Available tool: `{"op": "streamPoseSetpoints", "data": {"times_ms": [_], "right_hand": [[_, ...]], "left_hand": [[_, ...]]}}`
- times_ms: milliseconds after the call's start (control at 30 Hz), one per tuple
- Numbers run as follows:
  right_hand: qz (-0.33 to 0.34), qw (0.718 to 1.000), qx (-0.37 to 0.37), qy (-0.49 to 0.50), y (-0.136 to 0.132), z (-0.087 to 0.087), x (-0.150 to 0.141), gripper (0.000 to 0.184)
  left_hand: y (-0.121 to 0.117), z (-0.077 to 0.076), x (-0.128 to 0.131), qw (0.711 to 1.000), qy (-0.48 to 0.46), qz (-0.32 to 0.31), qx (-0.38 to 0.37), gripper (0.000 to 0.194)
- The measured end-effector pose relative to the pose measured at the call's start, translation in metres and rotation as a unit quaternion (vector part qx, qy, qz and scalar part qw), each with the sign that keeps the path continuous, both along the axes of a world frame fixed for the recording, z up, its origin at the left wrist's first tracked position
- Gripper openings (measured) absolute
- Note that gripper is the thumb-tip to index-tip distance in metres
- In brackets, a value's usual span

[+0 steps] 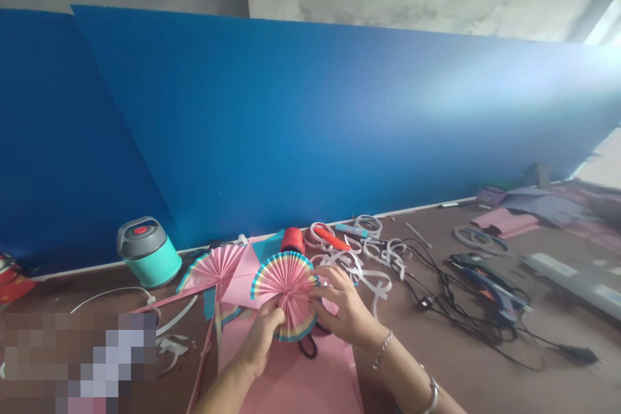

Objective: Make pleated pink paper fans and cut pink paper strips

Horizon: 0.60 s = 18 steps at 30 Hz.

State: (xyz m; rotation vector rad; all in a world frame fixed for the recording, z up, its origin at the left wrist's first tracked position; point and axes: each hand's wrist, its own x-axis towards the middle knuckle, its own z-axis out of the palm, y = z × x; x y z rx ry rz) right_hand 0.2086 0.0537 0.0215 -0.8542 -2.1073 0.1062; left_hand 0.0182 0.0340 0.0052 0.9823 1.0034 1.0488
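Observation:
A round pleated paper fan (286, 278), pink with yellow and teal bands along its rim, is spread nearly into a full circle. My left hand (262, 333) pinches its lower left near the centre, thumb on top. At the fan's right edge, my right hand (342, 301) has its fingers closed on the pleats. Under both hands lies pink paper (295, 375). A black loop (307, 345) shows just below the fan, the rest of it hidden. Behind and to the left is another pleated fan (216, 266), partly covered by a pink sheet (242, 281).
A teal lidded container (150, 259) stands at the left, a red spool (292, 240) behind the fan. Curled white strips (373, 278) lie to the right, then tangled black cables (444, 291) and a blue-black tool (495, 294). A blue panel (310, 116) closes the back. Pixelation hides the lower left.

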Motion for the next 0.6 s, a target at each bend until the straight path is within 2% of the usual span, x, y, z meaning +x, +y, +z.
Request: {"op": "streamPoseSetpoints", "data": {"times_ms": [200, 367, 600], "right_hand": [[0.023, 1.0, -0.015, -0.008, -0.0018, 0.0024, 0.0019, 0.02], [0.002, 1.0, 0.013, -0.021, 0.0004, -0.0028, 0.0007, 0.018], [-0.02, 0.998, 0.033, -0.054, -0.003, -0.0028, -0.0023, 0.016]], "left_hand": [[-0.0016, 0.0049, 0.0018, 1.0, -0.001, -0.003, -0.002, 0.03], [-0.0017, 0.004, 0.0025, 1.0, -0.006, -0.003, -0.002, 0.029], [0.0003, 0.0003, -0.0007, 0.999, -0.019, -0.04, 0.007, 0.027]]}}
